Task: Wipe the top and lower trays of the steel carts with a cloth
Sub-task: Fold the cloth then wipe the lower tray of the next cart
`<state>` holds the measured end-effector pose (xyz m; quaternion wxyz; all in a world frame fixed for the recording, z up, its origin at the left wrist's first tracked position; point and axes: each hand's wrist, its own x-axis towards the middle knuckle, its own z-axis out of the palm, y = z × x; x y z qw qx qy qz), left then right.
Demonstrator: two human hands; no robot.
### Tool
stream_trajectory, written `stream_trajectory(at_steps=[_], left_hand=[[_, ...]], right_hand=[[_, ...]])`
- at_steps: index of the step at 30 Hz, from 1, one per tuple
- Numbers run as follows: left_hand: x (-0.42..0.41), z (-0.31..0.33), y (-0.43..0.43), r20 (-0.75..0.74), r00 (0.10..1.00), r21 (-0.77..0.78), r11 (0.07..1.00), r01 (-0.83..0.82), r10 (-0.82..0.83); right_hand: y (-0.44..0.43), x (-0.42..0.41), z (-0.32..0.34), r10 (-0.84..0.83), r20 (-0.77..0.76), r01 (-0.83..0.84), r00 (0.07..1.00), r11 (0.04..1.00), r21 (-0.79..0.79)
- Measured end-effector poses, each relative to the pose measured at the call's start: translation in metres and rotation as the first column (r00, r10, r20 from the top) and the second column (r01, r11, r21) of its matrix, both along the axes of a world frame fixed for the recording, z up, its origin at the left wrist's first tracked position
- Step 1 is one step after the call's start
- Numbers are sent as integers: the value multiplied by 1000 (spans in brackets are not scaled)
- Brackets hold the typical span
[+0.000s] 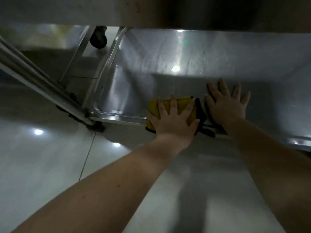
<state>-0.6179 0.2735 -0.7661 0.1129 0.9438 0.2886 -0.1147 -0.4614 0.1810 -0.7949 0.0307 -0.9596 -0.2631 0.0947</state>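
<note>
Two bare forearms reach forward over a glossy tiled floor [42, 157]. Left hand [173, 118] lies flat, fingers spread wide, pressing a yellow cloth [181, 105] with a dark edge onto the near rim of the lower tray [218, 56]. Just right of it, the right hand [225, 105] rests flat and splayed on bare steel, holding nothing. Beyond the left hand, a cart leg [33, 84] and a caster [98, 39] show; the upper tray's underside [151, 10] hangs above.
</note>
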Motion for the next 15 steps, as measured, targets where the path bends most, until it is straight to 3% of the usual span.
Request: stream_trajectory(at_steps=[4,12,15], left_hand=[[-1,-2,13,-27,995,21,995,99,-98],[126,1,82,-1,996,-35,995,95,-95],[107,1,74,7,996,-8,996,88,-87]], right_hand=[[-4,0,-1,7,-1,-7,1000,1000,-14],[0,6,-2,10,11,-10,1000,1000,15],[-1,6,-2,13,20,-14,1000,999,45]])
